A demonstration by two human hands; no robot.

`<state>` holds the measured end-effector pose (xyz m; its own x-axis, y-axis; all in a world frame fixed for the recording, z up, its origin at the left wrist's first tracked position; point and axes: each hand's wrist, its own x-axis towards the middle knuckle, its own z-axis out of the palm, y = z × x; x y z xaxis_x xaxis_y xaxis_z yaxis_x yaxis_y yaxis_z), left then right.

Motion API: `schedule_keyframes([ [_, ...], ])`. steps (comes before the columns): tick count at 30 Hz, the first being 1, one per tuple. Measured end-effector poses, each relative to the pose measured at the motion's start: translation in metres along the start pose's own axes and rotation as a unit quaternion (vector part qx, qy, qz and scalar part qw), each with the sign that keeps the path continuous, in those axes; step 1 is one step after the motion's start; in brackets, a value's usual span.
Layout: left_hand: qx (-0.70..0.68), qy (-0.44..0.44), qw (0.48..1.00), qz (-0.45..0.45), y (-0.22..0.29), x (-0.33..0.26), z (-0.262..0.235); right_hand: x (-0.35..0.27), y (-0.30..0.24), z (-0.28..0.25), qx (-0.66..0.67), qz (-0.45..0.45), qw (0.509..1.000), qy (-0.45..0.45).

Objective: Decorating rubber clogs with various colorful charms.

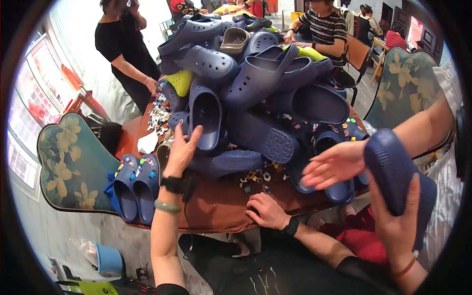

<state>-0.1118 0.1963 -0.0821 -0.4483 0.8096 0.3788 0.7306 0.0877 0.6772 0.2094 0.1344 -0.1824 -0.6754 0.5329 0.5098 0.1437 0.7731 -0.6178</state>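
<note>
My left hand [183, 147], with a black watch and a green bangle on the wrist, is raised with fingers spread and its fingertips touch a navy clog [205, 115] at the foot of a tall pile of navy clogs [260, 83]. It holds nothing. My right hand [267, 210], with a black wristband, lies flat on the brown table [221, 206] by its near edge, fingers apart. Small coloured shoe charms [255, 179] are scattered just beyond it.
A person at my right holds a navy clog [393, 169] in one hand [396, 223] and reaches the other hand [334, 164] toward the pile. A decorated clog pair [135, 184] sits at the table's left edge. Floral chair backs [71, 164] flank the table, with people beyond.
</note>
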Motion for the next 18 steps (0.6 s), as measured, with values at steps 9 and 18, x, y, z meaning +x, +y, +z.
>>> schedule_keyframes([
  [9,-0.399,-0.057,0.902,-0.151,0.019,0.010,-0.027,-0.002,0.004,-0.009,0.005,-0.006,1.000,0.000],
  [18,-0.457,-0.061,0.883,-0.092,0.016,-0.159,-0.163,-0.001,0.004,-0.008,0.003,-0.001,1.000,-0.003],
])
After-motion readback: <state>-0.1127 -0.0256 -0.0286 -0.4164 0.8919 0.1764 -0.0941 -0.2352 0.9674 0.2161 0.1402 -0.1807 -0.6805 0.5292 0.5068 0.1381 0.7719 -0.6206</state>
